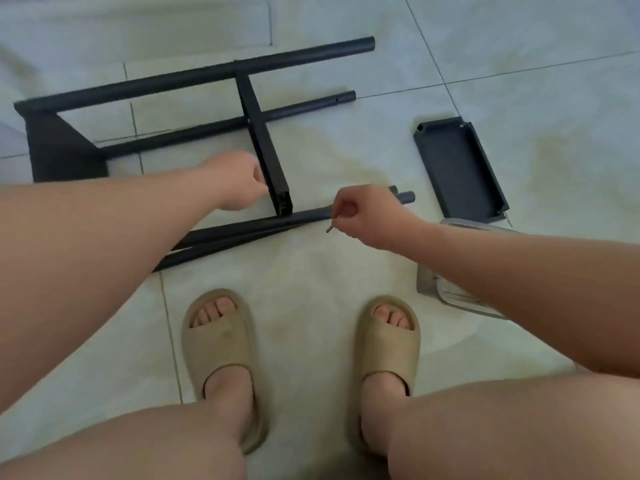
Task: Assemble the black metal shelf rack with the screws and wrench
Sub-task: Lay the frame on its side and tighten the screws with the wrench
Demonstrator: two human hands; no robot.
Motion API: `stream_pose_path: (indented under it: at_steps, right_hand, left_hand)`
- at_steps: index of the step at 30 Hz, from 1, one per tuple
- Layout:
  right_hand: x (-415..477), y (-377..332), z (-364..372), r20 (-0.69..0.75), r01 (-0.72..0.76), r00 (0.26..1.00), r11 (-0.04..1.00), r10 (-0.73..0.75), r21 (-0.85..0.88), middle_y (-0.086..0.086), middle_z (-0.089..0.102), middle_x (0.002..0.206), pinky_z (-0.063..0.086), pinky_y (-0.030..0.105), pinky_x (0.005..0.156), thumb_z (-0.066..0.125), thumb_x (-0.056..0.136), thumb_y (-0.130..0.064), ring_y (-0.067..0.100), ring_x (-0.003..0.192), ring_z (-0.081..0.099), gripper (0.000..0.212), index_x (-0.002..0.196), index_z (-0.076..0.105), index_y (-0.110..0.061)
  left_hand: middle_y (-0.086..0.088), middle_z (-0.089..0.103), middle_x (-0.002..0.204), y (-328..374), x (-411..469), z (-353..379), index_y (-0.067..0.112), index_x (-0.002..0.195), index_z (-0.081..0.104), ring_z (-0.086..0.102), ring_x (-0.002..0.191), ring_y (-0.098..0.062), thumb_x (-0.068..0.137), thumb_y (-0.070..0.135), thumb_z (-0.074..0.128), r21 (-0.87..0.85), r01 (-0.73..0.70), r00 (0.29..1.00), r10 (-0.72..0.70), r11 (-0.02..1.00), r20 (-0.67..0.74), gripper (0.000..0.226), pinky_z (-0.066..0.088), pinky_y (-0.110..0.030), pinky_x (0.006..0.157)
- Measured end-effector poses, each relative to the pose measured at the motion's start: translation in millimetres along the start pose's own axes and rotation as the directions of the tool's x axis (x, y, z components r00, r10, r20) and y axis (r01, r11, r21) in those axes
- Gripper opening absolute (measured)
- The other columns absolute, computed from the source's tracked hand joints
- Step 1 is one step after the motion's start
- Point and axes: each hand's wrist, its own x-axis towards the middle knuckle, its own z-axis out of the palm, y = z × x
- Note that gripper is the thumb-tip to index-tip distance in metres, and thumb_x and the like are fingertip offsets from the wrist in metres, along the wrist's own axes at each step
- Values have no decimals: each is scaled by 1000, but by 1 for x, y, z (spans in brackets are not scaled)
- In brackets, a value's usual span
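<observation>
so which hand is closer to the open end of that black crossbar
Left. The left hand is against the crossbar just above its open end; the right hand, pinching a small metal piece, is apart to the right.

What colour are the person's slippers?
Tan slippers, seen best in the head view.

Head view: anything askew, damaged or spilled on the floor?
Nothing visibly damaged. The floor tiles carry yellowish stains, like a dried spill, beside the black tray. The crossbar held by the left hand ends free, not joined to the loose tubes. The right hand pinches a small screw.
</observation>
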Motion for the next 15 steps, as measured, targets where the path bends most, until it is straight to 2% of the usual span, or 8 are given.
stream_pose_path:
  at_steps: [2,4,7,10,12,15]
  right_hand:
    - [7,-11,10,26,12,1000,1000,-13,26,-8,66,73,50,25,47,63,90,-13,17,65,63,16,79,65,-24]
    - [16,-17,23,45,-1,999,997,-3,82,-6,70,71,52,26,48,64,90,-13,18,67,68,13,81,67,-23]
    - [22,-11,38,36,-27,999,991,22,129,-1,73,71,59,40,60,68,90,-15,21,73,73,12,82,67,-22]
    - [26,3,46,20,-48,999,979,45,200,-1,73,73,63,39,69,73,90,-16,8,66,72,12,81,67,-21]
    - [28,10,48,9,-44,999,967,43,252,-2,73,73,62,43,77,74,89,-14,8,67,73,13,80,66,-19]
    - [32,14,52,-8,-20,1000,954,24,299,0,73,72,61,43,80,75,88,-12,12,68,73,13,80,65,-16]
  left_hand:
    - [-6,67,117,-14,-3,13,18,109,67,55,98,-23,99,37,56,-10,17,992,-16,1000,123,24,42,-31,84]
    - [-4,65,123,-29,-11,31,19,122,66,57,107,-23,99,41,54,-76,28,985,-14,997,170,34,44,-32,90]
    - [-2,65,123,-33,-15,61,24,128,62,59,110,-24,98,43,55,-203,14,993,11,979,120,36,48,-35,95]
    - [1,66,115,-30,-9,78,29,123,62,60,101,-24,96,42,56,-229,-7,998,21,973,60,31,51,-41,91]
    - [4,65,113,-27,-3,82,32,121,61,60,100,-23,94,43,57,-214,-15,999,23,977,36,29,52,-42,88]
    - [6,65,111,-24,4,85,33,121,61,59,99,-21,93,43,59,-199,-19,999,23,980,22,30,53,-42,86]
